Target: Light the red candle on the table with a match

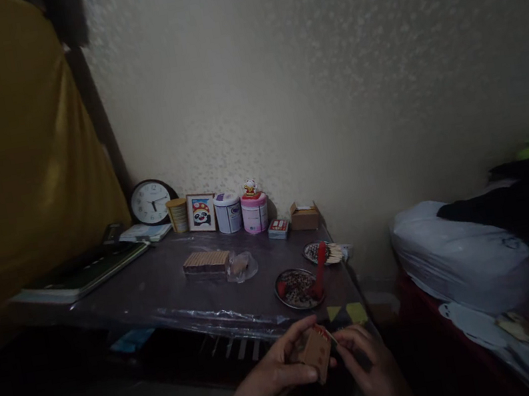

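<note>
My left hand (pixel 274 375) grips a small matchbox (pixel 315 352), thumb over top, fingers under, low in front of the table (pixel 168 288) edge. Right hand (pixel 373 362) pinches the box's right end w/ fingertips. Just beyond on the table: round dish (pixel 296 289) w/ a red tool (pixel 318 271), 2nd dish (pixel 324 253) behind it, stack of boxes (pixel 206 263) to the left. Clock (pixel 150 202) and pink tin (pixel 255 211) sit at the wall.

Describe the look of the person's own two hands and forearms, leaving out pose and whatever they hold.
Both the left hand and the right hand are bare: no gloves show, and no sleeves reach the visible forearms. The dim light hides any rings or finer marks, and no watch or band shows at the wrists.
</note>
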The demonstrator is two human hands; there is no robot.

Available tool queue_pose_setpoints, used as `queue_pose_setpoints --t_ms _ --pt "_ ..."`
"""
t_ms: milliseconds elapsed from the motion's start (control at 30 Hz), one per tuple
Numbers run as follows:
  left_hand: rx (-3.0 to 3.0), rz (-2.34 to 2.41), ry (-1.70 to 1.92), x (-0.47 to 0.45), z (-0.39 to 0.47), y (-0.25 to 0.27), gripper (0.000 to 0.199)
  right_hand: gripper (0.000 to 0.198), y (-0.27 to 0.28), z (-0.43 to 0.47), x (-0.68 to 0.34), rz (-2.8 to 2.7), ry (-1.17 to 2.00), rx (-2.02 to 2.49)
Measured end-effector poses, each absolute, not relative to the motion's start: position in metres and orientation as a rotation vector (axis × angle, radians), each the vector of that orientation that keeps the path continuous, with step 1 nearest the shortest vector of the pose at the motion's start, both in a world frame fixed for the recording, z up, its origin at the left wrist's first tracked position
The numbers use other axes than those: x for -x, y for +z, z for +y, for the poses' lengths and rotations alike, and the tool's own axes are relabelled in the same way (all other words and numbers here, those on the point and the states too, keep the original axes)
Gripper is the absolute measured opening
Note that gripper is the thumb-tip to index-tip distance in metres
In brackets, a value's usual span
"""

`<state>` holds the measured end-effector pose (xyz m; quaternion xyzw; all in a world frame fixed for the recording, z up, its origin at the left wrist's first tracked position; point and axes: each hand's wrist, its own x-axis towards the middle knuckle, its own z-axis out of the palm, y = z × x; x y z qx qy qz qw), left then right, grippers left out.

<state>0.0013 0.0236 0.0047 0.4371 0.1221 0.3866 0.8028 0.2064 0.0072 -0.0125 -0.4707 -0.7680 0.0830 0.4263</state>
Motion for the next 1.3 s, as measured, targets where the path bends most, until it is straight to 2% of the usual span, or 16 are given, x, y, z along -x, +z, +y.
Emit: queue_pose_setpoints --t_ms 433,667,833,967,1033,1200,1300 --pt "-0.925 0.274 0.833 -0.002 0.021 0.010 0.069 0.008 -0.022 0.014 -0.214 -1.852 0.299 1.173" --pt "-0.861 0.342 0.885 -0.004 0.021 0.010 0.060 0.014 -0.022 0.014 -0.213 -1.559 0.535 1.272" --pt "-0.865 0.396 0.945 -0.005 0.025 0.006 0.046 0.020 -0.003 0.013 -0.208 -1.212 0.782 1.220" --pt "-0.857 0.452 0.970 -0.007 0.029 0.002 0.037 0.046 0.008 0.012 -0.209 -0.984 0.952 1.121" --pt "-0.860 0.458 0.970 -0.007 0.028 0.003 0.034 0.052 0.009 0.012 -0.210 -0.916 0.991 1.111" --pt "-0.864 0.452 0.947 -0.007 0.024 0.008 0.034 0.042 0.012 0.012 -0.210 -0.887 1.033 1.074" --pt "-0.858 0.472 0.941 -0.007 0.023 0.010 0.035 0.045 0.019 0.008 -0.207 -0.838 1.090 1.055"
